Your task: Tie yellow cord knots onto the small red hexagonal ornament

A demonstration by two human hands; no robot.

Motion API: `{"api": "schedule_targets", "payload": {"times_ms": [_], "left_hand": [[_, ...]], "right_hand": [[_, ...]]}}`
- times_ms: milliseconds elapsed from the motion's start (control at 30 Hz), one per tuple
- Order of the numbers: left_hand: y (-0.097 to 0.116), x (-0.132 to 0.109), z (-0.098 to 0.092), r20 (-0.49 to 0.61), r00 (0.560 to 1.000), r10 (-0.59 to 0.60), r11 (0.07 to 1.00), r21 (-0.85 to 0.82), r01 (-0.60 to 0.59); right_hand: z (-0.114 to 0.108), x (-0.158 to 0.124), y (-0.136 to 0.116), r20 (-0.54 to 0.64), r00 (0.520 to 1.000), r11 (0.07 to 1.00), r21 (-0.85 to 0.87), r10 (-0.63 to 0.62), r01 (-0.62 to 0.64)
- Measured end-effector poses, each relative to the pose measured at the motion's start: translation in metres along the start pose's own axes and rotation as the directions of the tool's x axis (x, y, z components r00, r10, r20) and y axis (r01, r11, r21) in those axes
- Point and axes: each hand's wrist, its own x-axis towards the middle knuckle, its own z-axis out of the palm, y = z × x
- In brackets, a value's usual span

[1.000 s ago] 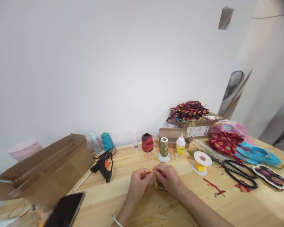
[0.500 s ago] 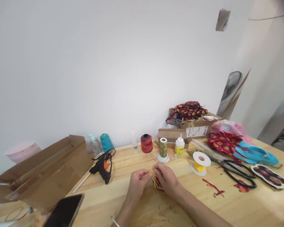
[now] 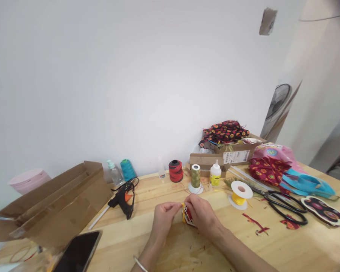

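Note:
Low over the wooden table, my right hand [image 3: 200,211] is closed on a small flat piece with a white lattice over red [image 3: 188,217]. A yellow cord [image 3: 184,214] hangs along that piece's left edge. My left hand [image 3: 164,216] is pinched near the cord's top, thumb and forefinger together, almost touching the right hand's fingertips. What sits inside the left pinch is very small; it appears to be the yellow cord. The right hand's fingers cover much of the lattice piece.
Right of my hands lie a yellow cord spool [image 3: 240,194], black-handled scissors [image 3: 286,206] and fabric scraps [image 3: 256,223]. Behind stand a glue bottle [image 3: 215,174], green thread [image 3: 195,176] and red thread [image 3: 175,172]. Leftward are a glue gun [image 3: 123,200], cardboard box [image 3: 65,204] and phone [image 3: 78,251].
The left fingers have straightened and closed together at the cord's top. The cord strand that stretched across the left fingers no longer shows, and more of the lattice piece is visible.

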Motion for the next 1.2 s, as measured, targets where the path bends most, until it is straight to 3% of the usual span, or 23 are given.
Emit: {"api": "schedule_targets", "payload": {"times_ms": [100, 300, 500, 767, 967, 1200], "left_hand": [[-0.001, 0.002, -0.002, 0.014, 1.0, 0.027, 1.0, 0.001, -0.027], [-0.001, 0.004, -0.006, 0.214, 0.964, 0.158, 0.982, 0.072, -0.177], [-0.001, 0.001, -0.005, 0.181, 0.952, 0.248, 0.927, 0.242, -0.287], [-0.003, 0.003, -0.007, 0.138, 0.98, 0.146, 0.98, 0.113, -0.162], [0.003, 0.003, -0.012, 0.163, 0.976, 0.145, 0.979, 0.121, -0.166], [0.008, 0.0, -0.011, 0.26, 0.946, 0.193, 0.963, 0.137, -0.234]], "right_hand": [[0.0, 0.0, 0.001, -0.015, 1.0, 1.0, 0.028, -0.007, 0.007], [0.001, 0.0, 0.006, -0.027, 0.999, 0.989, 0.145, -0.021, 0.025], [0.005, -0.002, 0.007, -0.008, 1.0, 0.985, 0.171, 0.002, 0.0], [-0.003, -0.001, 0.003, -0.042, 0.998, 0.993, 0.113, -0.042, 0.047], [-0.005, 0.0, 0.005, -0.052, 0.989, 0.987, 0.067, -0.141, 0.145], [-0.004, -0.003, 0.001, -0.077, 0.989, 0.984, 0.113, -0.128, 0.136]]}}
